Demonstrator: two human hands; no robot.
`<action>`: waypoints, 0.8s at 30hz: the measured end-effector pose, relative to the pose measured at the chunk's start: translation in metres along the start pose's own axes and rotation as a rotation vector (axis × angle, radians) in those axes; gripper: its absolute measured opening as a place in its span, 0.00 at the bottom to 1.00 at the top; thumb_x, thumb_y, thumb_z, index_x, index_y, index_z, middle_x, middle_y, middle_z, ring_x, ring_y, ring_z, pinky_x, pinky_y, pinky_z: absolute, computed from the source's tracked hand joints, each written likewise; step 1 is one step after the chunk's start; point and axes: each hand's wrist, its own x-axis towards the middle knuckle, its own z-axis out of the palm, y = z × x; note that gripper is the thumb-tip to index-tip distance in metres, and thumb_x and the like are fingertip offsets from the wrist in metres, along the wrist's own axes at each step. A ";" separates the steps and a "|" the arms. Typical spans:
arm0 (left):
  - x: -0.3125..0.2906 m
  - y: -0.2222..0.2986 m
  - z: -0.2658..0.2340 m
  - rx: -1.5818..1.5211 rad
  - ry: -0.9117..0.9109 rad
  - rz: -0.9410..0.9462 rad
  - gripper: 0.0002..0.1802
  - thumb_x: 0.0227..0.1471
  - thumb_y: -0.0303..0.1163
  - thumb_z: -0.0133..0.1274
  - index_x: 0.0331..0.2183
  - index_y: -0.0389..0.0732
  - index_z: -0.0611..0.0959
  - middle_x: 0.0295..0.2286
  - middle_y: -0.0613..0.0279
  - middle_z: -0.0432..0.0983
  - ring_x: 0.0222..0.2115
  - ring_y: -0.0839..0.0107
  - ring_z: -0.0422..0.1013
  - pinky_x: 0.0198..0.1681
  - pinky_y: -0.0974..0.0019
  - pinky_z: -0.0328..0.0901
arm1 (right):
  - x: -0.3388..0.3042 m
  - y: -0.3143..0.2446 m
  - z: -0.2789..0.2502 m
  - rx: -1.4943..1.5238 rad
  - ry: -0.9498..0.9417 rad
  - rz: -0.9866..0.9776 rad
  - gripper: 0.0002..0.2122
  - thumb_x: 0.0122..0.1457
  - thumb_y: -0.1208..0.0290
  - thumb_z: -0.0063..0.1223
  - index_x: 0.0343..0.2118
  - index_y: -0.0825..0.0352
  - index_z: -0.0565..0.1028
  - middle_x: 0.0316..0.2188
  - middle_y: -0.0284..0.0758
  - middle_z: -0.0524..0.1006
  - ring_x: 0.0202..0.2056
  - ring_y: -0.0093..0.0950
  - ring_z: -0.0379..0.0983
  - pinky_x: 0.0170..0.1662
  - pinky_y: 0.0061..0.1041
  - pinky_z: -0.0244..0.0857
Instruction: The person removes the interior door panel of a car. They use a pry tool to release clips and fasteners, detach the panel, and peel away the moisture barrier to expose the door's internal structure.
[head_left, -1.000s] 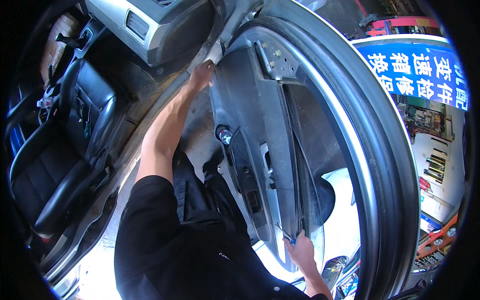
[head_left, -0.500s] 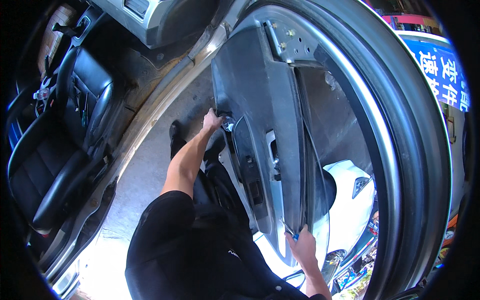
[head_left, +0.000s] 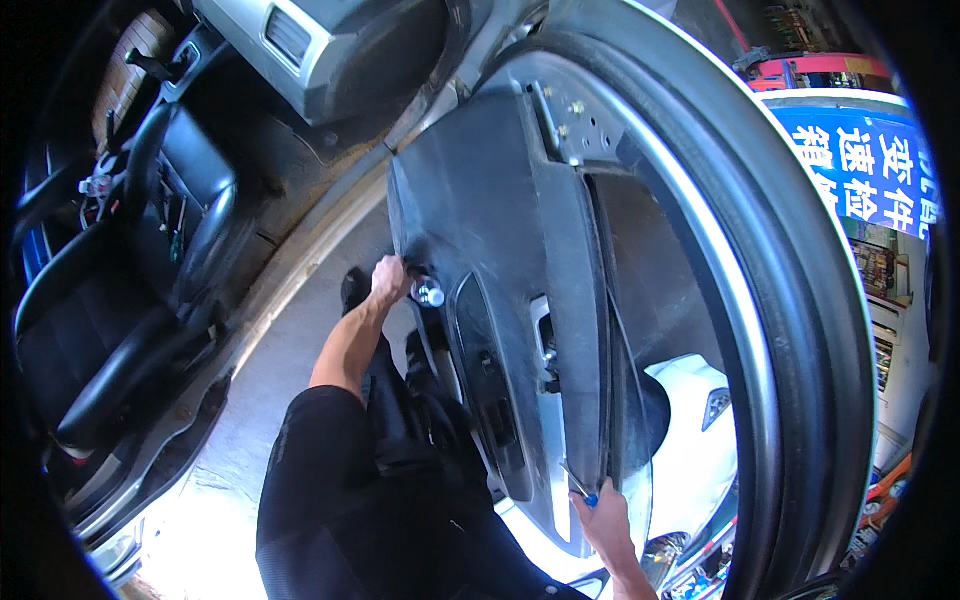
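Observation:
I look down along an open car door whose dark grey inner trim panel [head_left: 500,230] stands in front of me. My left hand [head_left: 388,280] grips the panel's lower front edge, right beside a shiny round metal piece [head_left: 429,293]. My right hand [head_left: 602,515] holds the panel's rear edge near the window line, with a small blue-tipped tool [head_left: 583,492] pinched in its fingers. The panel's armrest and pull recess [head_left: 490,400] lie between my two hands. The fingers of both hands are partly hidden behind the panel edges.
The door's black window frame [head_left: 790,330] arcs to the right. A black car seat [head_left: 150,300] and the grey dashboard [head_left: 330,50] lie to the left past the sill [head_left: 290,280]. A white car [head_left: 690,450] shows through the window opening; a blue sign [head_left: 860,170] stands far right.
My left hand came down from the door's upper front corner to the panel's lower front edge by the metal piece. My right hand stayed on the rear edge. The view shifted toward the door.

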 end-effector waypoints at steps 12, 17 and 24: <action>0.046 0.052 0.021 -0.009 -0.071 -0.104 0.22 0.52 0.43 0.69 0.46 0.41 0.91 0.45 0.44 0.87 0.49 0.45 0.83 0.53 0.46 0.78 | -0.008 -0.008 0.004 0.012 -0.101 0.041 0.29 0.64 0.55 0.70 0.49 0.82 0.75 0.33 0.61 0.83 0.37 0.59 0.85 0.41 0.45 0.78; 0.043 0.065 -0.019 0.200 -0.207 -0.139 0.25 0.55 0.46 0.68 0.50 0.43 0.91 0.51 0.49 0.86 0.53 0.48 0.82 0.55 0.48 0.77 | -0.007 -0.010 -0.001 -0.010 -0.107 -0.042 0.32 0.65 0.55 0.69 0.54 0.84 0.73 0.35 0.61 0.84 0.35 0.53 0.87 0.42 0.42 0.82; -0.003 0.206 -0.213 -0.301 0.945 0.829 0.20 0.52 0.25 0.62 0.48 0.34 0.80 0.42 0.42 0.75 0.43 0.39 0.73 0.47 0.45 0.70 | -0.004 -0.007 -0.003 -0.088 -0.075 -0.028 0.35 0.66 0.51 0.68 0.52 0.89 0.75 0.30 0.59 0.84 0.33 0.53 0.86 0.38 0.43 0.80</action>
